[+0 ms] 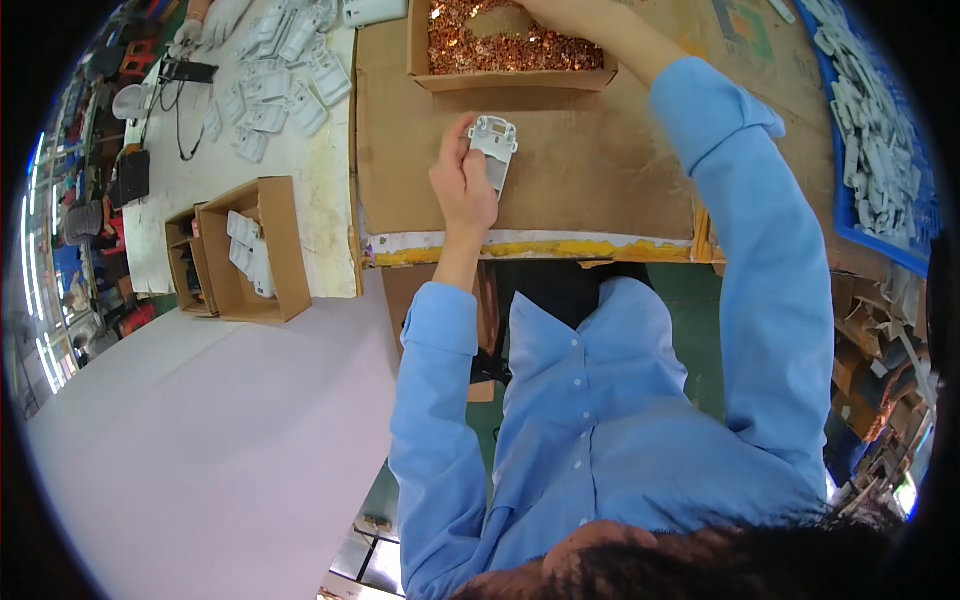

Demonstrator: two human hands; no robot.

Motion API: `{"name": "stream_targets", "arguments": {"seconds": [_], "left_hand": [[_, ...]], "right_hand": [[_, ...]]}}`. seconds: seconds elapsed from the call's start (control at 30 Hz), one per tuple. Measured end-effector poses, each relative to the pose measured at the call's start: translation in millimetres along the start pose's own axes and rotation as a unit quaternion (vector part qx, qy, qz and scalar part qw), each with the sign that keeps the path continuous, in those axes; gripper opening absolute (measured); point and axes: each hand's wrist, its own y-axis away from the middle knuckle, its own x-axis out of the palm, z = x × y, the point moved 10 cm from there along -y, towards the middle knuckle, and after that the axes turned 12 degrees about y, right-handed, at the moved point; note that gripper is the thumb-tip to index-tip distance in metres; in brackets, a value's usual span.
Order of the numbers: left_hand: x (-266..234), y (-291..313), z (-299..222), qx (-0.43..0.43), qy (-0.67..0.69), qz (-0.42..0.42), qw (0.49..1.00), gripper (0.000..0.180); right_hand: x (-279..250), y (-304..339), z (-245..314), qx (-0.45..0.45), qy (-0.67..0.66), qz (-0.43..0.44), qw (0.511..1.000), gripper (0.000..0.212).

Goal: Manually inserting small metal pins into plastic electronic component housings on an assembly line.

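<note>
My left hand (pixel 463 190) grips a small white plastic housing (pixel 495 138) with rounded corners and openings at its far end. It is held over the cardboard-covered bench (pixel 590 170), the thumb across its face. Beyond it stands a shallow cardboard box (pixel 515 83) filled with many small, shiny copper-coloured metal pieces (pixel 475 50). My right hand (pixel 565 10) reaches over that box at the top edge of the picture. Its fingers are cut off by the edge, so whether it holds a piece does not show.
On the white table at left lie several white housings (pixel 265 113) and a black cord (pixel 180 125). A cardboard box (pixel 285 250) there holds more white parts. Another person's gloved hand (pixel 222 22) is at the far left. A blue crate (pixel 840 190) of pale plastic parts stands at right.
</note>
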Motion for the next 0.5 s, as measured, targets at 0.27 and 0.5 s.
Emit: {"name": "stream_targets", "arguments": {"seconds": [0.27, 0.5], "left_hand": [[8.2, 0.0, 3.8, -0.006, -0.004, 0.024, 1.000, 0.048], [5.8, 1.4, 4.6, -0.010, 0.012, 0.013, 1.000, 0.049]], "right_hand": [[21.3, -2.1, -1.7, 0.013, 0.032, 0.060, 0.998, 0.010], [13.4, -2.0, -8.4, 0.017, 0.055, 0.067, 0.996, 0.011]]}}
